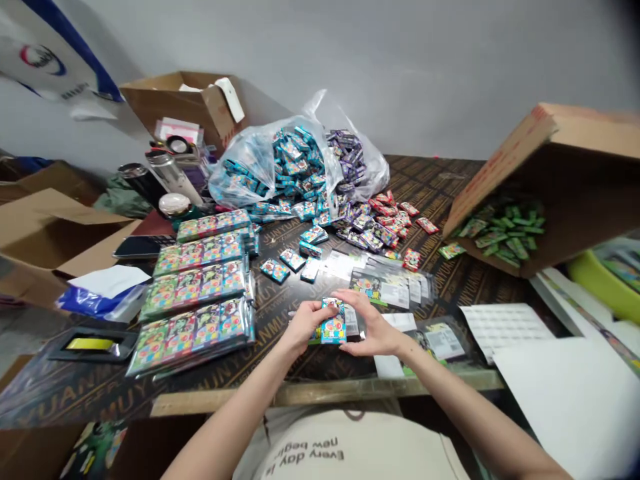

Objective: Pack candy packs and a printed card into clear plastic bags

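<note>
A small blue printed box [334, 328] is between my two hands, above the front of the table. My left hand [303, 327] pinches its left side, thumb on the printed face. My right hand [374, 328] curves around the other side, fingertips at the top edge and thumb at the bottom corner. Beneath my hands lie clear printed sleeves [395, 293], partly hidden. Several loose blue boxes [275, 269] lie just beyond. Left of my hands, filled packs [193, 337] with rows of colourful boxes are stacked in overlapping rows.
Plastic bags spill blue boxes [295, 157] and purple boxes [350, 153] at the back. Red boxes [395, 213] lie beside them. A tilted carton [493, 170] at right holds green boxes [515, 230]. White sheets [570, 393], a tape roll [90, 344] and flasks [173, 177] flank the work area.
</note>
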A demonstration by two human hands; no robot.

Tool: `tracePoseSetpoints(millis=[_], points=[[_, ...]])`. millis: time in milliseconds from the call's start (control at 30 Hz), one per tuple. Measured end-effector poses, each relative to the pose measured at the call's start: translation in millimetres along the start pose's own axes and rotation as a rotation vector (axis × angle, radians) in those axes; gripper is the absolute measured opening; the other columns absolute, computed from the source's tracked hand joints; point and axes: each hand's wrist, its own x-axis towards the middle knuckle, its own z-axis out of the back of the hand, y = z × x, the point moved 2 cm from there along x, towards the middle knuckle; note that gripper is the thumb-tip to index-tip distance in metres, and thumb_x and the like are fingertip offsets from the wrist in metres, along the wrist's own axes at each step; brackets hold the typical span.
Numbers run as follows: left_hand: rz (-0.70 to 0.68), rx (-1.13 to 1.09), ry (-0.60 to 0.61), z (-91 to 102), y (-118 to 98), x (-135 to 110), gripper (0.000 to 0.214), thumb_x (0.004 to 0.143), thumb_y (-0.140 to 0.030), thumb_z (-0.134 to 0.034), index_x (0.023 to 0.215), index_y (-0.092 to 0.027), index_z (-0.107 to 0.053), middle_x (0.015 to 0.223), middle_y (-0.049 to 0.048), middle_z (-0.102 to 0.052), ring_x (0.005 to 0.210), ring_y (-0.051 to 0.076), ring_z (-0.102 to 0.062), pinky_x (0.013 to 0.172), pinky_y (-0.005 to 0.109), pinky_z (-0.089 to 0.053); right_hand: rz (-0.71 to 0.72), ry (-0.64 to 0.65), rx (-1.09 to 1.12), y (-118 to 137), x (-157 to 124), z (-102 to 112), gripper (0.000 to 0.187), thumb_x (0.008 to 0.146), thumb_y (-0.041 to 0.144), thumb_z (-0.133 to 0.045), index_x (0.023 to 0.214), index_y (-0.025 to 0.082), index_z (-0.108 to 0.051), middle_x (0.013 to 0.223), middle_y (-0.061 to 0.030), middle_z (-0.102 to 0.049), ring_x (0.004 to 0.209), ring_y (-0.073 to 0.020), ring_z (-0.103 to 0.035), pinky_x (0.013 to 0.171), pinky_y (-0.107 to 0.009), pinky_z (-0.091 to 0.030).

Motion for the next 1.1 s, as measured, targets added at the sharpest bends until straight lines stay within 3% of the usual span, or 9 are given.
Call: tracePoseSetpoints(millis=[100, 200, 300, 400, 567, 800, 933, 1000, 1100], points=[[-0.105, 0.236, 0.026, -4.2, 2.0, 2.7, 0.035, 0.068, -0.043, -0.062, 0.078, -0.01, -0.065, 0.068, 0.0052, -0.066, 0.059, 0.015, -0.058, 0.061, 0.027, -0.045, -0.033, -0.071, -0.081, -0.4, -11.2, 3.7, 0.076, 0.057, 0.026, -0.064, 0.127, 0.022, -0.034, 0.122, -0.008, -0.045, 0.115, -0.0264, -0.039, 0.099, -0.042, -0.026], [-0.363, 0.664, -0.055, 2.9, 3.3, 5.7, 0.047, 0.076, -0.049, -0.05, 0.108, -0.015, -0.059, 0.106, 0.0106, -0.063, 0.095, 0.024, -0.056, 0.085, 0.037, -0.041, -0.121, -0.216, -0.239, -16.0, -25.2, 9.0, 0.068, 0.055, 0.027, -0.062, 0.119, 0.022, -0.04, 0.116, -0.0083, -0.048, 0.112, -0.0283, -0.04, 0.097, -0.045, -0.024], [-0.541, 1.182, -0.063, 9.4, 13.6, 7.2, 0.079, 0.06, -0.051, -0.065, 0.128, -0.02, -0.039, 0.128, 0.0123, -0.047, 0.117, 0.03, -0.039, 0.101, 0.048, -0.022, -0.206, -0.268, -0.397, -39.7, -39.0, 12.3, 0.064, 0.056, 0.028, -0.061, 0.117, 0.022, -0.041, 0.116, -0.009, -0.048, 0.111, -0.0288, -0.041, 0.097, -0.047, -0.018], [-0.567, 1.487, -0.019, 13.0, 27.8, 8.4, 0.099, 0.051, -0.044, -0.072, 0.135, -0.021, -0.025, 0.123, 0.0118, -0.048, 0.115, 0.03, -0.04, 0.102, 0.051, -0.015, -0.237, -0.228, -0.491, -56.4, -49.5, 11.4, 0.063, 0.058, 0.028, -0.059, 0.119, 0.022, -0.041, 0.116, -0.0091, -0.048, 0.111, -0.0282, -0.041, 0.098, -0.047, -0.014], [-0.633, 1.477, -0.095, 20.7, 27.5, 4.6, 0.099, 0.057, -0.035, -0.067, 0.138, -0.019, -0.013, 0.117, 0.0104, -0.048, 0.11, 0.027, -0.042, 0.1, 0.047, -0.021, -0.276, -0.238, -0.433, -58.6, -58.6, 12.3, 0.065, 0.06, 0.031, -0.06, 0.121, 0.022, -0.04, 0.117, -0.0094, -0.049, 0.111, -0.0285, -0.042, 0.1, -0.048, -0.011], [-0.653, 1.328, -0.007, 24.4, 13.7, -9.3, 0.1, 0.056, -0.034, -0.068, 0.138, -0.021, -0.013, 0.117, 0.009, -0.048, 0.109, 0.027, -0.043, 0.098, 0.045, -0.026, -0.156, 0.051, -0.039, -50.9, -48.1, 17.2, 0.081, 0.06, 0.032, -0.067, 0.13, 0.022, -0.028, 0.128, -0.0097, -0.044, 0.121, -0.0261, -0.038, 0.104, -0.045, -0.012], [-0.651, 1.279, -0.113, 28.5, 7.1, -12.4, 0.097, 0.057, -0.035, -0.069, 0.137, -0.022, -0.016, 0.117, 0.0089, -0.047, 0.108, 0.027, -0.043, 0.094, 0.042, -0.031, -0.209, -0.095, -0.045, -46.4, -43.6, 16.6, 0.1, 0.063, 0.045, -0.069, 0.138, 0.023, -0.007, 0.132, -0.0132, -0.042, 0.129, -0.0274, -0.027, 0.104, -0.051, -0.003], [-0.646, 1.256, -0.191, 31.5, 3.5, -11.9, 0.097, 0.057, -0.035, -0.069, 0.137, -0.022, -0.016, 0.115, 0.0085, -0.048, 0.106, 0.026, -0.045, 0.093, 0.041, -0.033, -0.204, -0.177, -0.093, -40.0, -41.8, 11.5, 0.096, 0.068, 0.046, -0.065, 0.139, 0.021, -0.005, 0.122, -0.0121, -0.052, 0.128, -0.0264, -0.029, 0.104, -0.051, 0.0], [-0.631, 1.252, -0.216, 33.3, 1.2, -10.6, 0.096, 0.058, -0.035, -0.068, 0.137, -0.022, -0.015, 0.112, 0.0075, -0.048, 0.103, 0.025, -0.046, 0.092, 0.04, -0.034, -0.104, -0.091, -0.156, -40.9, -28.2, 5.8, 0.069, 0.079, 0.041, -0.055, 0.136, 0.024, -0.02, 0.113, -0.0076, -0.06, 0.12, -0.0235, -0.041, 0.105, -0.049, 0.0]])
